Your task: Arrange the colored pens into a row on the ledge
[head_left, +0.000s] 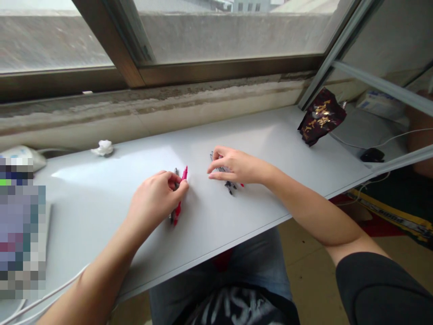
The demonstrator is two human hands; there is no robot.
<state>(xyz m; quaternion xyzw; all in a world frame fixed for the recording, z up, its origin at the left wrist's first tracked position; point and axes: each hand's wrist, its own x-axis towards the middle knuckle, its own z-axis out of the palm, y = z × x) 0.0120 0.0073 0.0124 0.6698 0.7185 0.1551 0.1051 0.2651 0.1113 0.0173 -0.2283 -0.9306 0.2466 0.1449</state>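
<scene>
My left hand (156,197) is closed around a red pen (180,195) and a grey pen (175,172) that lie together on the white desk (101,198). The pens' ends stick out past my fingers. To the right, my right hand (237,166) rests over a small pile of dark pens (230,185), fingers bent and pinched on them. Some pens in the pile are hidden under that hand.
A crumpled white tissue (104,147) lies at the back left of the desk. A dark red snack bag (321,116) stands at the back right by a metal frame. A white cable (50,293) runs along the front left. A black mouse (372,155) sits further right.
</scene>
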